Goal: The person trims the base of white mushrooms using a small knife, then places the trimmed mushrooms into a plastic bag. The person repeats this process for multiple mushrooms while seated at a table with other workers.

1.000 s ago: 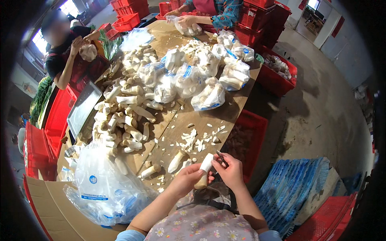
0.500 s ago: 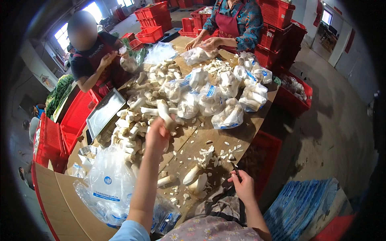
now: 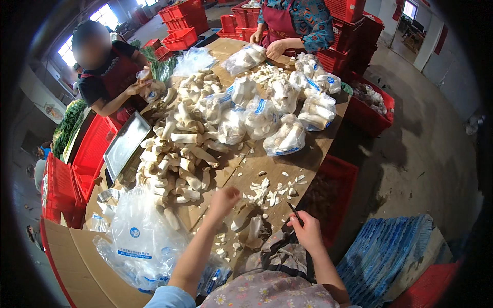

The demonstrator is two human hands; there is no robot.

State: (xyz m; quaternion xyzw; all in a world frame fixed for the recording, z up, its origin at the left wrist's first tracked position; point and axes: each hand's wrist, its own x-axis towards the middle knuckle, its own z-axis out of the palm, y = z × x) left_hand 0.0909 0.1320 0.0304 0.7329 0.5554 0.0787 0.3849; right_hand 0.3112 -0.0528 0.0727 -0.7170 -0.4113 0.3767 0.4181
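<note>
My left hand point(image 3: 224, 201) is over the near part of the board-topped table, smeared by motion, and no mushroom shows in it. Beyond it lies a big heap of thick-stemmed king oyster mushrooms point(image 3: 177, 138). My right hand point(image 3: 306, 230) is closed around a small dark knife point(image 3: 292, 209), its tip pointing away from me at the table's right edge. Between the hands, close to my apron, lie a couple of loose mushrooms point(image 3: 254, 231). White mushroom trimmings point(image 3: 264, 192) are scattered just past them.
Filled clear bags of mushrooms point(image 3: 262, 118) stand mid-table. Empty plastic bags point(image 3: 138, 231) lie at the near left, by a metal tray point(image 3: 127, 143). Two people in red aprons handle bags across the table. Red crates point(image 3: 372, 105) stand around; a blue ribbed stack point(image 3: 382, 256) is at lower right.
My left hand has drawn back toward me from the heap, and the king oyster mushroom it held no longer shows in it. The right hand keeps the knife, nearly in place.
</note>
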